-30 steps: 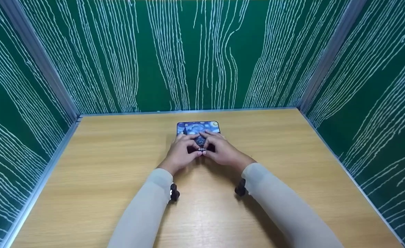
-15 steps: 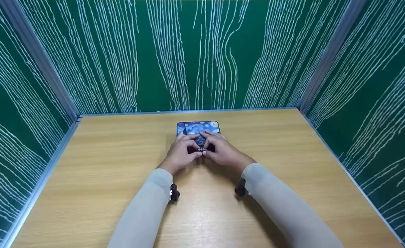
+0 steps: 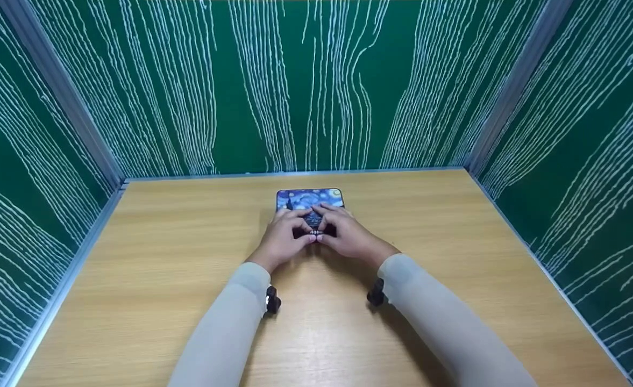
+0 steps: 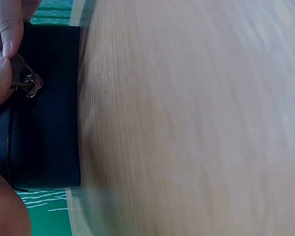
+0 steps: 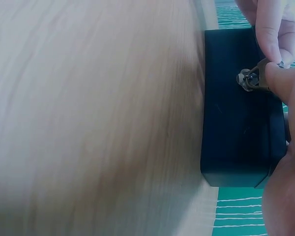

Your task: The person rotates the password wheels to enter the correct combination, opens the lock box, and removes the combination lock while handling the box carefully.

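Observation:
A box (image 3: 311,198) with a blue painted swirling-sky lid and black sides sits near the back of the table. On its black front wall (image 5: 236,128) is a metal catch (image 4: 35,87), through which the loop of a small metal padlock (image 4: 17,65) passes. My left hand (image 3: 285,237) pinches the padlock from the left, its other fingers lying over the lid. From the right, my right hand (image 3: 348,235) also pinches the padlock (image 5: 261,74), fingers on the lid. Both thumb tips meet at the front. A row of tiny pale marks shows between them, too small to read.
The wooden table (image 3: 160,301) spreads around the box on all sides. Green panels with white wavy lines (image 3: 316,86) stand behind and at both sides, joined by grey metal posts (image 3: 69,102). Dark wrist cameras (image 3: 272,301) sit under the sleeves.

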A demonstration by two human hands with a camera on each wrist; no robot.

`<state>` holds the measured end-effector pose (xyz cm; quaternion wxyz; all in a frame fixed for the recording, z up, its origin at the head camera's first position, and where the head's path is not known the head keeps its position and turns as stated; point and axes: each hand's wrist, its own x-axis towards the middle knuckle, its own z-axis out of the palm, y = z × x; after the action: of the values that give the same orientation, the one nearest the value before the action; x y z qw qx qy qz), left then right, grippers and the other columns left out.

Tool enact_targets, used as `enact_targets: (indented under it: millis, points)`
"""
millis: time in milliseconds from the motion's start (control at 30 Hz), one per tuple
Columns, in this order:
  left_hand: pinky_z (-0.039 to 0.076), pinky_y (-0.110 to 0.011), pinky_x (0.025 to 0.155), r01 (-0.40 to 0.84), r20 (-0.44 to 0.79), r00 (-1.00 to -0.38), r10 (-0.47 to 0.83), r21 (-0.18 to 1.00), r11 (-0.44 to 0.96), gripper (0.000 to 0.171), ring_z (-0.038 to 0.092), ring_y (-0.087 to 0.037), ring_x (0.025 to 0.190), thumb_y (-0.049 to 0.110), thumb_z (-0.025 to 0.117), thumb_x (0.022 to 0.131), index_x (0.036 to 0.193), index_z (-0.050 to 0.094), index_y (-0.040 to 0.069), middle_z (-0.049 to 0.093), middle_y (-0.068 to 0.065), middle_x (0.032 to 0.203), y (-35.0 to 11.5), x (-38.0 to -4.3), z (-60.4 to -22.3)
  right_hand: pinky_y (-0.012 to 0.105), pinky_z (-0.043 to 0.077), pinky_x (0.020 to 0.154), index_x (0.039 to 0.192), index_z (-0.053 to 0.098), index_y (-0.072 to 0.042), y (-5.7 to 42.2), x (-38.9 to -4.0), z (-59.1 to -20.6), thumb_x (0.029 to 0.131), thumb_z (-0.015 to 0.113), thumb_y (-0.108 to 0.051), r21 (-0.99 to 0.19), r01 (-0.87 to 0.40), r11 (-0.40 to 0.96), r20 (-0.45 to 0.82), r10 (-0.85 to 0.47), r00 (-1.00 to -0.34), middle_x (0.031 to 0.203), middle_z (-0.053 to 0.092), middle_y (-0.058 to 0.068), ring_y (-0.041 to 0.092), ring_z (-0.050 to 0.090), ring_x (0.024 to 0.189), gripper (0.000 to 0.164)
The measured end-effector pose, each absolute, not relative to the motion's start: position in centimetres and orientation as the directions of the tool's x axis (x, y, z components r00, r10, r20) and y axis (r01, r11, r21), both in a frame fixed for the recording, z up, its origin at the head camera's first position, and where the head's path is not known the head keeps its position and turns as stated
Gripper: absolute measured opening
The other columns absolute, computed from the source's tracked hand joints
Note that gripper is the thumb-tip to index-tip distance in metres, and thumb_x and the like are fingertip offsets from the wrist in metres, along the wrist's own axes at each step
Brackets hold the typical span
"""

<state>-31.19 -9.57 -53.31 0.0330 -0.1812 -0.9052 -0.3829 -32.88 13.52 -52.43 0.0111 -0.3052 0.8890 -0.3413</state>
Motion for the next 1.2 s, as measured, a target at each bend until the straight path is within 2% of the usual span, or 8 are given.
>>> enact_targets:
  millis: [433, 700, 1000, 1200]
  points:
    - [0.031, -0.057, 0.139, 0.361, 0.204, -0.929, 0.309, 0.681, 0.637, 0.010, 0.043, -0.031, 0.163, 0.029, 0.088, 0.101, 0.105, 0.085, 0.021, 0.059, 0.009, 0.173, -9.74, -31.29, -53.39, 0.074, 0.017, 0.141, 0.107, 0.070, -0.014, 13.45, -32.90, -52.51, 0.106, 0.078, -0.014, -0.614, -0.547, 0.569, 0.202, -0.556, -0.806, 0.180, 0.047, 0.009, 0.042, 0.031, 0.174, 0.008]
    - [0.035, -0.053, 0.135, 0.373, 0.222, -0.926, 0.307, 0.675, 0.637, 0.013, 0.047, -0.028, 0.157, 0.032, 0.087, 0.102, 0.104, 0.086, 0.020, 0.061, 0.009, 0.171, -9.70, -31.13, -53.27, 0.075, 0.013, 0.141, 0.109, 0.071, -0.014, 13.35, -32.98, -52.37, 0.107, 0.077, -0.015, -0.606, -0.541, 0.584, 0.182, -0.559, -0.809, 0.181, 0.047, 0.008, 0.040, 0.031, 0.175, 0.007]
    - [0.036, -0.055, 0.135, 0.372, 0.222, -0.926, 0.305, 0.674, 0.638, 0.012, 0.048, -0.030, 0.155, 0.031, 0.088, 0.102, 0.104, 0.085, 0.019, 0.061, 0.005, 0.171, -9.70, -31.07, -53.16, 0.075, 0.012, 0.142, 0.109, 0.070, -0.014, 13.38, -32.90, -52.33, 0.107, 0.077, -0.014, -0.612, -0.533, 0.585, 0.180, -0.553, -0.814, 0.181, 0.046, 0.007, 0.040, 0.030, 0.175, 0.007]
    - [0.034, -0.056, 0.136, 0.364, 0.213, -0.929, 0.304, 0.678, 0.639, 0.008, 0.046, -0.030, 0.158, 0.028, 0.089, 0.100, 0.104, 0.085, 0.021, 0.060, 0.008, 0.171, -9.68, -31.09, -53.22, 0.073, 0.014, 0.142, 0.109, 0.069, -0.013, 13.41, -32.82, -52.30, 0.106, 0.078, -0.014, -0.615, -0.530, 0.585, 0.178, -0.551, -0.815, 0.182, 0.046, 0.006, 0.039, 0.030, 0.175, 0.009]
